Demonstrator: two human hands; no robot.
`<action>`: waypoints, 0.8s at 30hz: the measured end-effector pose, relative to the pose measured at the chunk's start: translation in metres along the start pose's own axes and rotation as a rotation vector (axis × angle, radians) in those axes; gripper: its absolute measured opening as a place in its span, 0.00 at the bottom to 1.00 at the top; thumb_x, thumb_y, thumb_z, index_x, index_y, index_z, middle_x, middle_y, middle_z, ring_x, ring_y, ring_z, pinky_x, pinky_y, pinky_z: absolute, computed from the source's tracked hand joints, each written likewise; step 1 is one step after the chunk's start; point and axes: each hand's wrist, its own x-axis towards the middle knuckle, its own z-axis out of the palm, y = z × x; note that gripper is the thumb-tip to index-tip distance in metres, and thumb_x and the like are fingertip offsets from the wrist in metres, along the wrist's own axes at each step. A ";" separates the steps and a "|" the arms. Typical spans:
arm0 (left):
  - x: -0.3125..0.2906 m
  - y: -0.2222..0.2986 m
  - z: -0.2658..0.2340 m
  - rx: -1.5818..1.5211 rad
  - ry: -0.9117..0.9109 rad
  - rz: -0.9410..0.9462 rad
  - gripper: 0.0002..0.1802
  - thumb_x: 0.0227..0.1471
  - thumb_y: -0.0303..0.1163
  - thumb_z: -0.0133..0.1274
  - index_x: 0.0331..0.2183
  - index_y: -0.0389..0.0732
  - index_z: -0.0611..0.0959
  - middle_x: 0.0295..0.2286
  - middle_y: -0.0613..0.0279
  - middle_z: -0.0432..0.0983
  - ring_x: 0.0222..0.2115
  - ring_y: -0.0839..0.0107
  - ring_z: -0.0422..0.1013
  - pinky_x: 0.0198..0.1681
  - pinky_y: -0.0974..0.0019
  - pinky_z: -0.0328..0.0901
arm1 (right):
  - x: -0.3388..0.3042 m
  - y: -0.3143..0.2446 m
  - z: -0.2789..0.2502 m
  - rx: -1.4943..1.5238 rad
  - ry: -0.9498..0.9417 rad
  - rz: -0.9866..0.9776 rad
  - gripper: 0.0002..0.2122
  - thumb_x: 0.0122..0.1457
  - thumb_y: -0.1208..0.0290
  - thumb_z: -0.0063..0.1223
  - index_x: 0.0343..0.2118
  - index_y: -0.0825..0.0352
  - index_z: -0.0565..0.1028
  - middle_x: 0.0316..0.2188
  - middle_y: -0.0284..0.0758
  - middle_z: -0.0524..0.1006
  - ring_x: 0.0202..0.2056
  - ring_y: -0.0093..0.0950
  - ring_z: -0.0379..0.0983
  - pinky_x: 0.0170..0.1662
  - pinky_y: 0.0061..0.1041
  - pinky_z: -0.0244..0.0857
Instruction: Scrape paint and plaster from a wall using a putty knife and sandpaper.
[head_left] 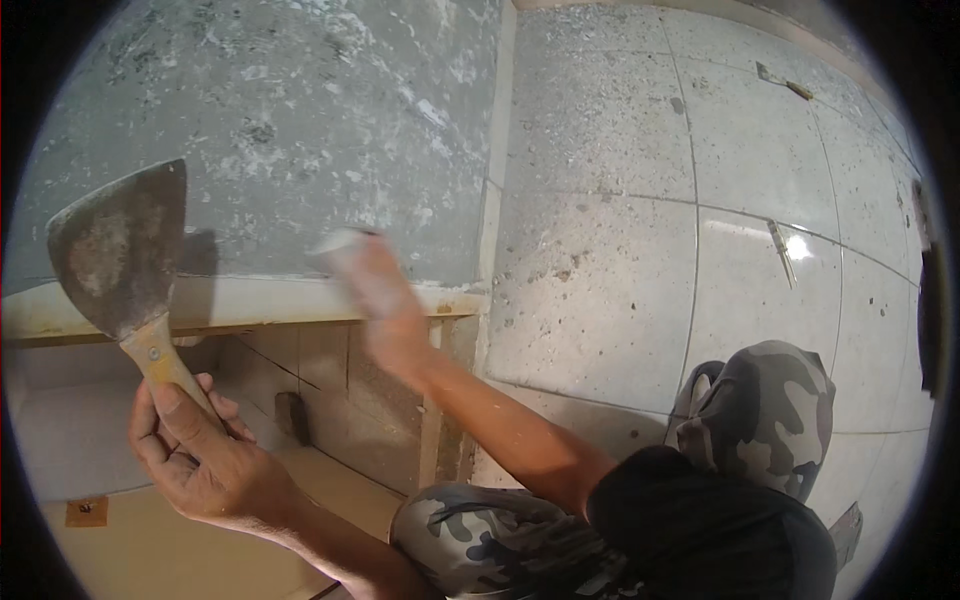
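My left hand (pixel 205 440) is closed round the wooden handle of a putty knife (pixel 118 245). Its broad, worn blade points up and stands in front of the grey, white-blotched surface (pixel 300 130). Further right, my right hand (pixel 378 290) is smeared by motion at the lower edge of that surface. Its fingers are closed on something small and whitish (pixel 342 241), too blurred to name. A pale ledge (pixel 250 302) runs along the surface's lower edge, just below the right hand.
Crumbs and dust lie scattered over the tiled floor (pixel 600 280) on the right. A second putty knife (pixel 785 82) and a thin strip (pixel 782 252) lie there. Below the ledge, a dark block (pixel 292 418) stands in a recess. My camouflage-clad knees (pixel 765 410) are at the lower right.
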 end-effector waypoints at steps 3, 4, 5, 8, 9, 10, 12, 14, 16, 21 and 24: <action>-0.004 -0.007 0.007 -0.052 -0.067 0.005 0.16 0.60 0.37 0.50 0.41 0.33 0.76 0.24 0.60 0.76 0.18 0.83 0.64 0.16 0.81 0.52 | -0.068 0.078 -0.044 -0.158 0.117 0.983 0.17 0.66 0.68 0.33 0.51 0.72 0.69 0.49 0.52 0.72 0.47 0.45 0.71 0.48 0.37 0.64; -0.004 -0.009 0.007 -0.052 -0.065 0.002 0.16 0.60 0.37 0.50 0.41 0.33 0.76 0.24 0.60 0.76 0.18 0.83 0.64 0.16 0.81 0.52 | -0.079 0.097 -0.058 -0.294 -0.013 1.074 0.20 0.67 0.63 0.33 0.53 0.72 0.67 0.45 0.55 0.73 0.41 0.50 0.72 0.43 0.41 0.64; -0.004 -0.013 0.008 -0.060 -0.079 -0.006 0.16 0.60 0.37 0.50 0.41 0.33 0.76 0.24 0.60 0.76 0.18 0.83 0.64 0.16 0.81 0.52 | -0.075 0.096 -0.055 -0.295 -0.017 1.071 0.20 0.67 0.63 0.33 0.53 0.72 0.67 0.45 0.55 0.73 0.41 0.50 0.72 0.43 0.41 0.64; -0.002 -0.018 0.005 -0.042 -0.084 -0.004 0.16 0.60 0.37 0.50 0.41 0.33 0.76 0.24 0.60 0.76 0.18 0.83 0.64 0.16 0.81 0.52 | -0.046 0.042 -0.024 -0.060 0.072 1.018 0.21 0.67 0.62 0.33 0.55 0.73 0.65 0.47 0.55 0.72 0.45 0.49 0.71 0.48 0.41 0.63; 0.000 -0.018 0.006 -0.027 -0.059 0.017 0.16 0.60 0.37 0.50 0.41 0.33 0.76 0.24 0.60 0.76 0.19 0.82 0.64 0.16 0.81 0.53 | -0.025 0.014 -0.010 -0.060 0.153 0.615 0.20 0.67 0.64 0.33 0.55 0.73 0.65 0.51 0.52 0.70 0.50 0.46 0.68 0.54 0.38 0.59; 0.001 -0.016 0.006 -0.016 -0.070 0.026 0.16 0.60 0.37 0.50 0.41 0.33 0.76 0.24 0.60 0.76 0.19 0.82 0.64 0.16 0.81 0.53 | -0.010 -0.011 0.001 -0.051 0.231 0.226 0.19 0.67 0.66 0.32 0.55 0.72 0.65 0.54 0.50 0.69 0.55 0.43 0.65 0.59 0.36 0.55; 0.003 -0.013 0.002 -0.043 -0.044 0.030 0.16 0.60 0.37 0.50 0.41 0.33 0.76 0.24 0.59 0.77 0.19 0.82 0.64 0.17 0.81 0.53 | -0.003 -0.046 0.022 0.145 0.207 0.340 0.19 0.66 0.73 0.30 0.57 0.69 0.65 0.58 0.42 0.65 0.61 0.38 0.57 0.66 0.32 0.43; 0.004 -0.015 0.002 -0.032 -0.028 0.027 0.16 0.60 0.38 0.50 0.41 0.33 0.76 0.25 0.58 0.77 0.19 0.82 0.64 0.18 0.81 0.53 | -0.006 -0.022 0.003 0.110 0.113 0.287 0.18 0.66 0.73 0.31 0.56 0.70 0.66 0.58 0.43 0.65 0.61 0.38 0.57 0.66 0.31 0.44; 0.001 -0.021 0.006 -0.081 -0.047 0.005 0.17 0.60 0.38 0.49 0.42 0.33 0.76 0.25 0.58 0.77 0.19 0.82 0.65 0.18 0.81 0.53 | -0.035 0.022 -0.018 0.009 0.063 0.469 0.18 0.65 0.72 0.33 0.54 0.71 0.67 0.55 0.47 0.67 0.59 0.41 0.60 0.63 0.33 0.50; -0.005 -0.025 0.013 -0.108 -0.142 -0.005 0.16 0.61 0.38 0.49 0.42 0.34 0.76 0.24 0.59 0.77 0.19 0.83 0.65 0.17 0.81 0.53 | -0.067 0.088 -0.050 -0.230 -0.050 1.160 0.17 0.64 0.69 0.37 0.53 0.71 0.67 0.44 0.55 0.73 0.47 0.54 0.68 0.48 0.40 0.63; 0.002 -0.020 0.005 -0.053 -0.129 -0.008 0.15 0.61 0.39 0.49 0.41 0.36 0.76 0.25 0.61 0.77 0.20 0.84 0.65 0.19 0.82 0.53 | -0.047 0.029 0.002 -0.135 0.382 0.381 0.18 0.65 0.62 0.39 0.39 0.76 0.73 0.30 0.56 0.75 0.35 0.54 0.73 0.36 0.41 0.65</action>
